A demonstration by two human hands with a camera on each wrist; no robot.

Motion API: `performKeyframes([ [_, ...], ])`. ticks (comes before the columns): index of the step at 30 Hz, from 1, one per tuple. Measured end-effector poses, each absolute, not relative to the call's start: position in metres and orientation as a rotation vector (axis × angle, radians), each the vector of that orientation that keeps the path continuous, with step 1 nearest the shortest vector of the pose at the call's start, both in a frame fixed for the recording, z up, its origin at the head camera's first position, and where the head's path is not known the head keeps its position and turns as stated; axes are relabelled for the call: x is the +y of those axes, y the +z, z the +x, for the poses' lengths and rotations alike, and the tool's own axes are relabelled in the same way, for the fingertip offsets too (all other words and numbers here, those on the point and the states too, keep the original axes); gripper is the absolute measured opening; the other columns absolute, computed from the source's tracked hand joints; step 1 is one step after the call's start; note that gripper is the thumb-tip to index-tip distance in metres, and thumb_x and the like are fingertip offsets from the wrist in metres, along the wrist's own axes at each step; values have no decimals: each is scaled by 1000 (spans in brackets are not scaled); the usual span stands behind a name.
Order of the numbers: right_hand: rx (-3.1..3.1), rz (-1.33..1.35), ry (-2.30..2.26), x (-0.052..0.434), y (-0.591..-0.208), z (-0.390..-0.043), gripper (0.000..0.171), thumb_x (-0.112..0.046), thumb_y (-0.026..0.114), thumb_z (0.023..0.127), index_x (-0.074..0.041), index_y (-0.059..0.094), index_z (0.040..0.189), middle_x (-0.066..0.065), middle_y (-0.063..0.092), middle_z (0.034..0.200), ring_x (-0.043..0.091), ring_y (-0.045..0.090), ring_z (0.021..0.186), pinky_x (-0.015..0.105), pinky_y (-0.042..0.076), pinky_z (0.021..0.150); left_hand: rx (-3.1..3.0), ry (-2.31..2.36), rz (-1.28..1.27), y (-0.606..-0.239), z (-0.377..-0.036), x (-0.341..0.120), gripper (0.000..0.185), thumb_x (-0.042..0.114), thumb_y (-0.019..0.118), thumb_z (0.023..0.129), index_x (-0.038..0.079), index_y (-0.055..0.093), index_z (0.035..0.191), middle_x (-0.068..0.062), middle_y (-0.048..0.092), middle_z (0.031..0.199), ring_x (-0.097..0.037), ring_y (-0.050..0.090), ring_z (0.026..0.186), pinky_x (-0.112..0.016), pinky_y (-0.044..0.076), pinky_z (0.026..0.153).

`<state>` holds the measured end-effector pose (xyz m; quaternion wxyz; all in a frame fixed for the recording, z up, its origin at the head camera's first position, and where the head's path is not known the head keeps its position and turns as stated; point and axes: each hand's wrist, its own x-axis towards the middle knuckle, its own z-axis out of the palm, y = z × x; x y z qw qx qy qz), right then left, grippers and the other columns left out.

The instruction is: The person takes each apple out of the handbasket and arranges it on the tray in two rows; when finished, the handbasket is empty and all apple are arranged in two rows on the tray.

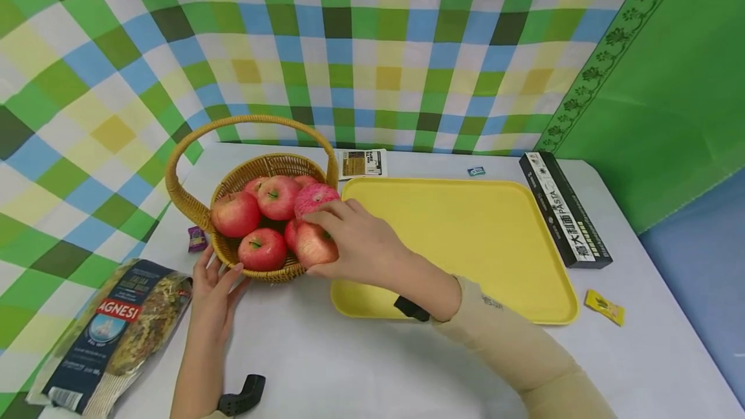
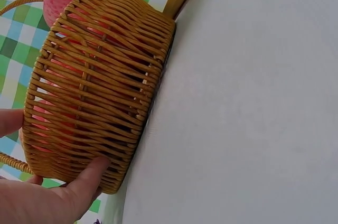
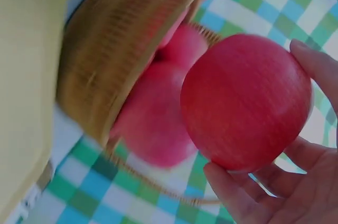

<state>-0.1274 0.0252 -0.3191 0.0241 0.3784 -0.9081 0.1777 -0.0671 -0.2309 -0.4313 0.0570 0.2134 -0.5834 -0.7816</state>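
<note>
My right hand (image 1: pixel 363 244) grips a red apple (image 1: pixel 316 244) at the right rim of a wicker basket (image 1: pixel 285 275). In the right wrist view, thumb and fingers curl round this apple (image 3: pixel 245 102), in front of the basket's opening. Several more apples (image 1: pixel 263 249) lie in the basket, one of them with a mottled pink surface (image 1: pixel 314 196). At the front left of the basket, my left hand (image 1: pixel 212 293) rests its fingers on the woven side. The left wrist view has one fingertip near the rim and another finger (image 2: pixel 90 176) pressed against the wall; its other fingers are partly hidden.
A yellow tray (image 1: pixel 454 244) lies right of the basket, with a black pasta box (image 1: pixel 564 209) beyond it. An Agnesi pasta bag (image 1: pixel 116 335) lies at left. Small packets are a purple one (image 1: pixel 197 238), a yellow one (image 1: pixel 604 307) and a blue one (image 1: pixel 476 171). The basket's handle (image 1: pixel 250 119) arches upright.
</note>
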Motion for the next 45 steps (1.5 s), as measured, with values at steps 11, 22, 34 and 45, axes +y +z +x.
performKeyframes([
  [11, -2933, 927, 536, 74, -336, -197, 75, -53, 80, 71, -15, 57, 130, 7, 54, 122, 26, 48, 108, 40, 54, 75, -1788, -2364, 632, -430, -67, -232, 76, 13, 58, 97, 29, 9, 154, -3, 13, 160, -25, 29, 138, -37, 39, 104],
  [22, -3036, 862, 411, 65, -386, -261, 69, -48, 76, 75, -11, 56, 130, 11, 53, 120, 30, 47, 103, 42, 52, 75, -1818, -2345, 664, -429, -67, -231, 77, 15, 59, 97, 30, 8, 154, -2, 13, 160, -25, 29, 140, -38, 37, 106],
  [34, -3111, 794, 377, 44, -402, -284, 71, -50, 75, 76, -12, 54, 132, 11, 52, 122, 31, 45, 108, 44, 52, 79, -1820, -2334, 668, -433, -66, -231, 77, 15, 57, 98, 30, 8, 154, -1, 12, 160, -25, 28, 141, -39, 37, 106],
  [45, -3098, 831, 413, 50, -393, -278, 72, -50, 74, 78, -10, 54, 134, 11, 53, 128, 33, 48, 112, 43, 48, 92, -1814, -2337, 637, -433, -66, -231, 76, 14, 57, 98, 29, 8, 154, -2, 13, 160, -26, 27, 141, -38, 38, 105],
])
